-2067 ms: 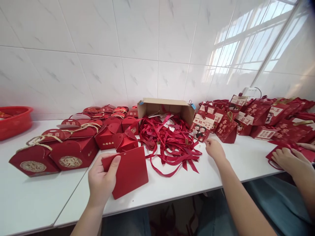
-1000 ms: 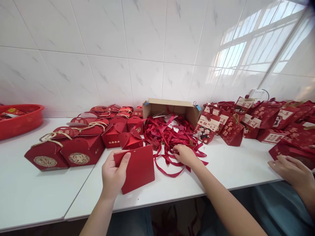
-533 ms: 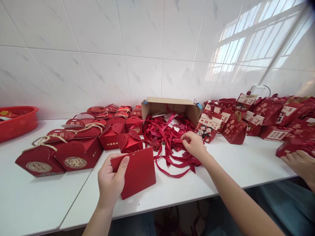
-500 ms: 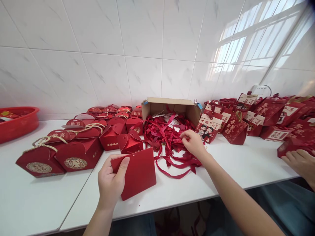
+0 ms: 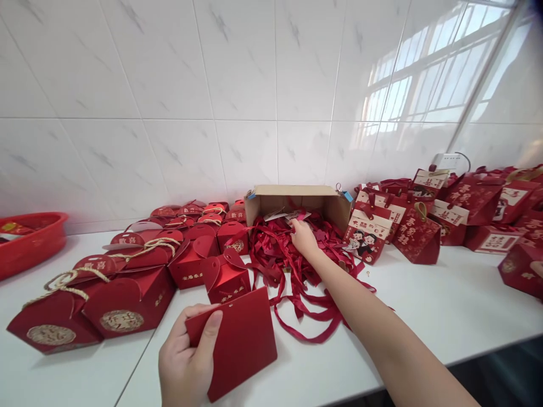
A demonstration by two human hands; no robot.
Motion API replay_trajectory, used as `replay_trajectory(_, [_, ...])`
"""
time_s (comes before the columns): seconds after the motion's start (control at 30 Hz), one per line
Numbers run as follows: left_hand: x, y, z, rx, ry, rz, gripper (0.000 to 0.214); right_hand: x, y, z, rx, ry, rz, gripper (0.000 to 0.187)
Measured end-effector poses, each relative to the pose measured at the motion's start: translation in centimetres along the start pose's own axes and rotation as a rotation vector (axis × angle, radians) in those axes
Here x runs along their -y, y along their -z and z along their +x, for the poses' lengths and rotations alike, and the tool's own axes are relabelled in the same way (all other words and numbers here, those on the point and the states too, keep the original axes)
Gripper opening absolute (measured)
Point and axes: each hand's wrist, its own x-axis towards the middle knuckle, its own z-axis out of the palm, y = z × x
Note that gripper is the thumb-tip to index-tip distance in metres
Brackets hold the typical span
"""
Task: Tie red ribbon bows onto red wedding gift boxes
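My left hand (image 5: 186, 362) grips a flat, folded red paper bag (image 5: 237, 339) by its upper left corner, just above the white table's front edge. My right hand (image 5: 303, 237) is stretched far forward into a tangled pile of red ribbons (image 5: 297, 265), fingers bent down among the ribbons at the mouth of an open cardboard box (image 5: 297, 199). What the fingers pinch is hidden by the ribbons. Small white tags lie in the box beside the fingertips.
Assembled red gift boxes with rope handles (image 5: 123, 282) crowd the table's left. Red printed gift bags (image 5: 407, 226) stand at the right. A red plastic basin (image 5: 25, 243) sits at far left. A white tiled wall backs the white table (image 5: 445, 305).
My right hand has reached farther forward, from the near ribbons to the box mouth. The view has tilted up and the other person's hands have left the frame. My left hand keeps the folded bag.
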Motion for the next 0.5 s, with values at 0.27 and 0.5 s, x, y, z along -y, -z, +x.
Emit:
replay_trajectory(0.27, [-0.1,-0.1,-0.1,0.005,-0.024,-0.013,0.037,-1.1,0.4,-0.3,0.063,-0.061,-0.054,0.023])
replay_trajectory(0.5, [-0.4,-0.1,-0.3,0.014,-0.008,0.004,0.035,-4.0,4.2,-0.3,0.227,-0.216,-0.123,0.028])
